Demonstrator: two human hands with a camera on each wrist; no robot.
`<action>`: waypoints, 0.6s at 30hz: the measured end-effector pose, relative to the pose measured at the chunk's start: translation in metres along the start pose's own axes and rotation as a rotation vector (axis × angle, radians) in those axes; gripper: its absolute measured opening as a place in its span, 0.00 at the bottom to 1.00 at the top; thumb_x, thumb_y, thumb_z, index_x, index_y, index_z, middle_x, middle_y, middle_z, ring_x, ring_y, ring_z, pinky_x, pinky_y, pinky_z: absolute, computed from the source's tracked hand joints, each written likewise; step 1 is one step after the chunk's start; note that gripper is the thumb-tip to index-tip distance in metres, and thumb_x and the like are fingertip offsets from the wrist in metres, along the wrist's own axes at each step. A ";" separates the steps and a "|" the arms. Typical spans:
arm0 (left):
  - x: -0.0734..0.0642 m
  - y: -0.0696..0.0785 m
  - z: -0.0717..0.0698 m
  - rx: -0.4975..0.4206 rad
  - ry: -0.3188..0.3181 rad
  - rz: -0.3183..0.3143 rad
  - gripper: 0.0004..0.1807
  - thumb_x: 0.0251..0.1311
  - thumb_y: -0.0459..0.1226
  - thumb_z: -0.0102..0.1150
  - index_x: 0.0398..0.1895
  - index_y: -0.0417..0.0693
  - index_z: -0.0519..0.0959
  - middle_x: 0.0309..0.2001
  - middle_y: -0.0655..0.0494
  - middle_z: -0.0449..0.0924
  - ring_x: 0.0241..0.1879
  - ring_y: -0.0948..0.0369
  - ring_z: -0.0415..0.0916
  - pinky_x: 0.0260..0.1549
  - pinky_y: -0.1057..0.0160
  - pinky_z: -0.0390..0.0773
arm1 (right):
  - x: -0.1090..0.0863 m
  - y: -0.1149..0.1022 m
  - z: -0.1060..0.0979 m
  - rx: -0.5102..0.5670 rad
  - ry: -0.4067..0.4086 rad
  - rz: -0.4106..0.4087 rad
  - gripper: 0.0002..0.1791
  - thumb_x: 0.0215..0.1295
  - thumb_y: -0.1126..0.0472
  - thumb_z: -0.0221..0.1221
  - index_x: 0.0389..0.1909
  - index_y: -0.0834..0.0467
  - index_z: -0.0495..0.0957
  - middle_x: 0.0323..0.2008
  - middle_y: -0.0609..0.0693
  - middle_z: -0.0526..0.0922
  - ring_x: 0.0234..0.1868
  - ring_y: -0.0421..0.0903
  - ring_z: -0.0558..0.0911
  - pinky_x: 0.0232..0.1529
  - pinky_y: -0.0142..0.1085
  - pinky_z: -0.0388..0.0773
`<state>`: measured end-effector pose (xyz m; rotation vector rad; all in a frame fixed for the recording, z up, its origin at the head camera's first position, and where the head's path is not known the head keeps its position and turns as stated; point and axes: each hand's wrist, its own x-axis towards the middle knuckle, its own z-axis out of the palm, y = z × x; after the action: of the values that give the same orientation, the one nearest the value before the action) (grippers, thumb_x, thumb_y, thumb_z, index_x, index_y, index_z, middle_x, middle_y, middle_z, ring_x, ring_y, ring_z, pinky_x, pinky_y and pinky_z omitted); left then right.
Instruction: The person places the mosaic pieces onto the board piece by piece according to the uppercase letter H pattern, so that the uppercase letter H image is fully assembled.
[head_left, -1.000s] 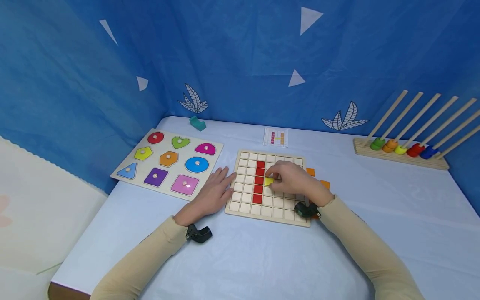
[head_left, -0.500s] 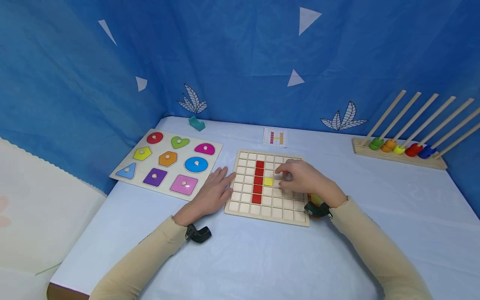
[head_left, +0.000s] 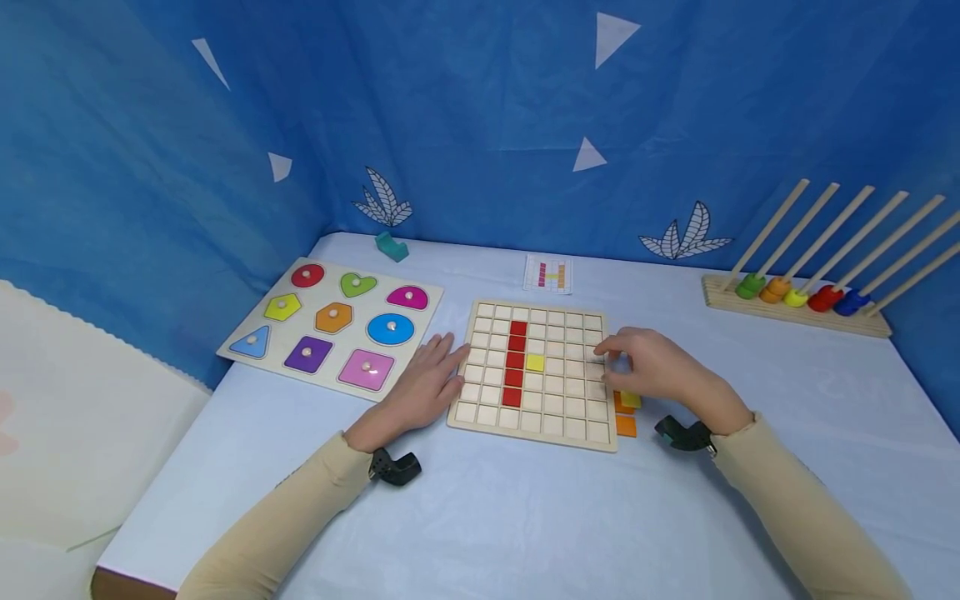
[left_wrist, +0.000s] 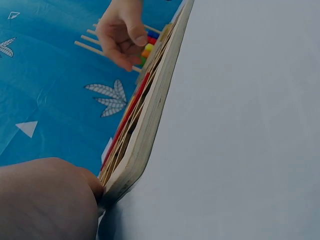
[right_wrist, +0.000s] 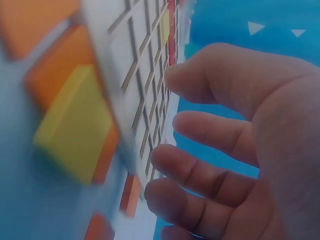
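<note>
The left hand (head_left: 422,379) rests on the tabletop (head_left: 480,517), its fingers extended and slightly apart, holding nothing; they touch the left edge of the grid board (head_left: 553,386). The grid board lies flat on the tabletop, well apart from the far edge. The right hand (head_left: 654,364) is positioned above the board's right edge. Its thumb and fingers are bent and separated by a moderate gap, with nothing held between them.

On the board, a column of red tiles (head_left: 513,377) occupies cells left of centre. One yellow tile (head_left: 535,362) sits in the adjacent cell to the right, level with the middle of that column. Below the right hand, beside the board's right edge, a loose yellow tile (right_wrist: 75,125) lies on orange tiles (head_left: 626,426).

A pattern card (head_left: 548,275) lies near the tabletop's far edge, behind the board. A shape puzzle (head_left: 359,319) is located along the tabletop's left edge, carrying nine knobbed pieces. A teal block (head_left: 392,247) is placed near the far left corner. A bead rack (head_left: 797,313) stands near the far right corner, against a blue cloth (head_left: 465,125)
</note>
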<state>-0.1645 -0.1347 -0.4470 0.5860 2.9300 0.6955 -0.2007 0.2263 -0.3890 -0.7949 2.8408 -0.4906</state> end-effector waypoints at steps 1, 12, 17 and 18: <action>0.000 0.000 0.000 -0.001 0.001 0.000 0.31 0.74 0.42 0.49 0.78 0.43 0.63 0.80 0.37 0.53 0.81 0.39 0.46 0.79 0.38 0.50 | -0.003 0.001 0.000 0.000 0.002 0.002 0.19 0.57 0.58 0.70 0.49 0.60 0.86 0.36 0.50 0.85 0.27 0.40 0.72 0.30 0.33 0.73; 0.000 -0.001 0.000 -0.004 -0.005 -0.007 0.31 0.74 0.42 0.48 0.78 0.44 0.62 0.80 0.37 0.53 0.81 0.39 0.45 0.79 0.38 0.50 | -0.024 0.013 0.003 0.007 0.020 0.021 0.20 0.52 0.58 0.73 0.47 0.59 0.86 0.30 0.45 0.81 0.29 0.40 0.71 0.29 0.31 0.71; 0.001 -0.002 0.000 -0.006 -0.006 -0.006 0.31 0.75 0.43 0.47 0.78 0.44 0.62 0.81 0.38 0.52 0.82 0.40 0.45 0.79 0.39 0.49 | -0.032 0.016 0.005 0.030 0.000 0.047 0.23 0.51 0.55 0.74 0.49 0.59 0.86 0.33 0.46 0.82 0.29 0.40 0.70 0.28 0.31 0.69; 0.001 -0.002 0.000 -0.006 -0.004 -0.005 0.31 0.75 0.43 0.47 0.78 0.44 0.62 0.81 0.38 0.52 0.82 0.40 0.45 0.79 0.39 0.50 | -0.033 0.016 0.006 0.032 -0.001 0.046 0.23 0.50 0.55 0.74 0.49 0.59 0.86 0.33 0.45 0.82 0.29 0.40 0.70 0.28 0.31 0.69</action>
<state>-0.1660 -0.1357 -0.4481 0.5789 2.9236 0.7020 -0.1792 0.2550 -0.3987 -0.7228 2.8363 -0.5274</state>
